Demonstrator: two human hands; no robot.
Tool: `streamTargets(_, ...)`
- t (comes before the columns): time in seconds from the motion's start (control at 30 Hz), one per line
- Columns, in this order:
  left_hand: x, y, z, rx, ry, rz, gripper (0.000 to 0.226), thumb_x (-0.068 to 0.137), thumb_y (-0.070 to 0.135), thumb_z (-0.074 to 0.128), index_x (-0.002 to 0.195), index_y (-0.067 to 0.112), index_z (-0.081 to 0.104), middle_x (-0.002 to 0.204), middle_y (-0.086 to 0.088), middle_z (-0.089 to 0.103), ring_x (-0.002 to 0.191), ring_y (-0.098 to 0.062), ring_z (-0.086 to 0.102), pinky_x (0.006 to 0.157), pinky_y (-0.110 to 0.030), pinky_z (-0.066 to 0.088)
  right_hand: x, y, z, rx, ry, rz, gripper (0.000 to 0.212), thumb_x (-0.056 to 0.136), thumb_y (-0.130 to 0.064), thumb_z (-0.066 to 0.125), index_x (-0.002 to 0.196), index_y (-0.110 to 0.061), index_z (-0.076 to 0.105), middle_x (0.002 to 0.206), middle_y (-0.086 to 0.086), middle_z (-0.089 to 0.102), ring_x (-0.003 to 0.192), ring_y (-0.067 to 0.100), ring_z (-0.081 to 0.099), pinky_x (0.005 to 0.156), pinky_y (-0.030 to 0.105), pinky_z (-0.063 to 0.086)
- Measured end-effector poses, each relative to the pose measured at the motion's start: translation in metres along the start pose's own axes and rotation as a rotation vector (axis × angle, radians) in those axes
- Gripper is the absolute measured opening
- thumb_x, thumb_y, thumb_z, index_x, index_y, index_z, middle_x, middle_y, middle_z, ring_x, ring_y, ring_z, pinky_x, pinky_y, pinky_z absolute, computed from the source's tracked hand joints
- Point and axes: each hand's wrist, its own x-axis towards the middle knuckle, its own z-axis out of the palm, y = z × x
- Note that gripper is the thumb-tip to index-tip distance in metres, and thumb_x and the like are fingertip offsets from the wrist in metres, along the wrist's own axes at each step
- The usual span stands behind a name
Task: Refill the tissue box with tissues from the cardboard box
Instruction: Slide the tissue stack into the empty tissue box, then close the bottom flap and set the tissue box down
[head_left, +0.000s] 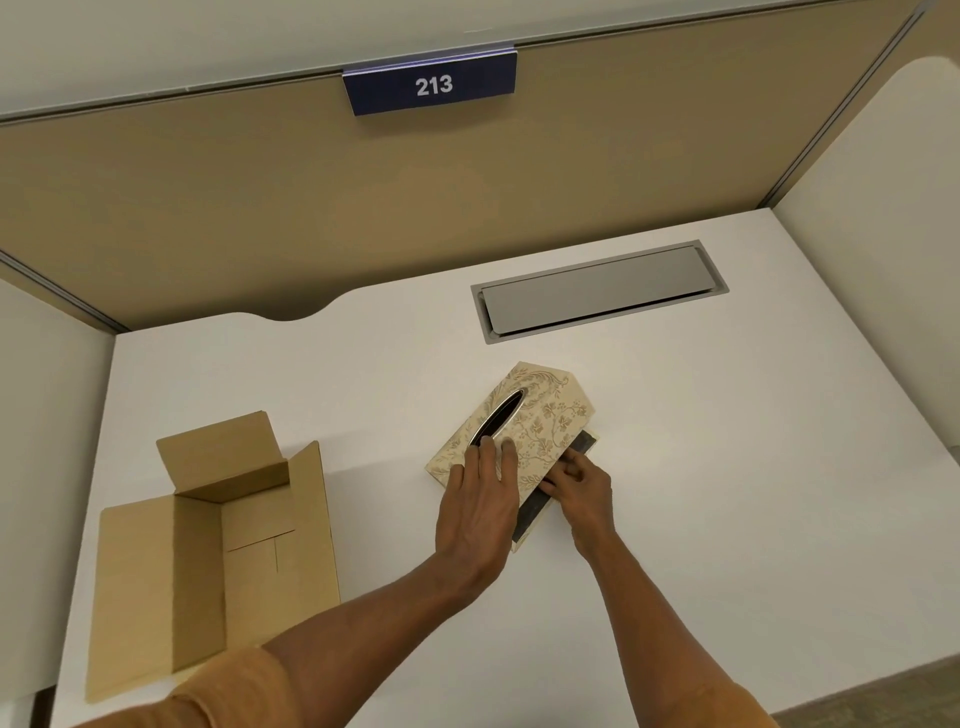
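Both hands on tissue box (524, 431) (lid ajar)

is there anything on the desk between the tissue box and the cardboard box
Nothing visible: only bare white desk lies between the tissue box and the open cardboard box. The left hand rests on the tissue box.
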Motion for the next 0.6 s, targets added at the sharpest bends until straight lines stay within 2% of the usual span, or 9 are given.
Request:
streamTargets(0.2, -0.003, 0.006, 0.004, 0.013, -0.026, -0.002, 0.092, 0.096, 0.011, 0.074, 0.167, 0.007, 0.014, 0.173, -0.028, 0.02, 0.157, -0.043, 0.03, 0.123, -0.051, 0.036, -0.004, 0.003, -0.01, -0.031, -0.04, -0.045, 0.043, 0.099, -0.017, 0.079, 0.14, -0.009, 0.07, 0.119, 0.014, 0.082, 0.112, 0.031, 0.08, 0.099, 0.048, 0.066)
streamTargets(0.27, -0.003, 0.007, 0.003, 0.016, -0.02, -0.01, 0.093, 0.095, 0.011, 0.075, 0.166, 0.007, 0.015, 0.173, -0.028, 0.022, 0.156, -0.043, 0.031, 0.121, -0.051, 0.037, -0.004, 0.003, -0.009, -0.039, -0.024, -0.051, 0.042, 0.099, -0.016, 0.078, 0.139, -0.008, 0.068, 0.117, 0.018, 0.08, 0.108, 0.032, 0.08, 0.093, 0.044, 0.068)
streamTargets(0.37, -0.002, 0.005, 0.002, 0.014, -0.021, -0.005, 0.096, 0.094, 0.012, 0.077, 0.166, 0.008, 0.015, 0.173, -0.026, 0.022, 0.156, -0.042, 0.03, 0.121, -0.051, 0.037, -0.004, 0.003, -0.006, -0.063, 0.064, -0.057, 0.033, 0.098, -0.012, 0.079, 0.126, -0.01, 0.063, 0.112, 0.022, 0.074, 0.092, 0.027, 0.082, 0.073, 0.031, 0.07)
streamTargets(0.47, -0.001, 0.003, 0.0, -0.007, -0.014, -0.009, 0.092, 0.096, 0.014, 0.075, 0.166, 0.011, 0.016, 0.172, -0.023, 0.024, 0.155, -0.04, 0.031, 0.121, -0.049, 0.038, -0.004, 0.007, -0.004, -0.085, 0.131, -0.077, 0.023, 0.096, -0.006, 0.08, 0.112, -0.007, 0.063, 0.107, 0.022, 0.072, 0.095, 0.038, 0.08, 0.076, 0.044, 0.071)
streamTargets(0.5, 0.0, 0.002, 0.0, -0.017, -0.005, -0.01, 0.09, 0.095, 0.014, 0.075, 0.165, 0.012, 0.018, 0.171, -0.022, 0.026, 0.153, -0.038, 0.033, 0.12, -0.048, 0.039, -0.005, 0.009, -0.003, -0.08, 0.139, -0.084, 0.02, 0.096, -0.004, 0.08, 0.108, -0.005, 0.064, 0.104, 0.021, 0.071, 0.098, 0.042, 0.079, 0.075, 0.044, 0.071)
streamTargets(0.6, 0.001, -0.002, -0.002, -0.055, 0.005, -0.007, 0.091, 0.091, 0.015, 0.078, 0.163, 0.014, 0.023, 0.167, -0.017, 0.032, 0.149, -0.034, 0.037, 0.117, -0.044, 0.04, -0.006, 0.011, 0.001, -0.04, 0.162, -0.091, 0.015, 0.095, -0.001, 0.08, 0.102, -0.003, 0.067, 0.1, 0.02, 0.073, 0.099, 0.043, 0.079, 0.066, 0.031, 0.07)
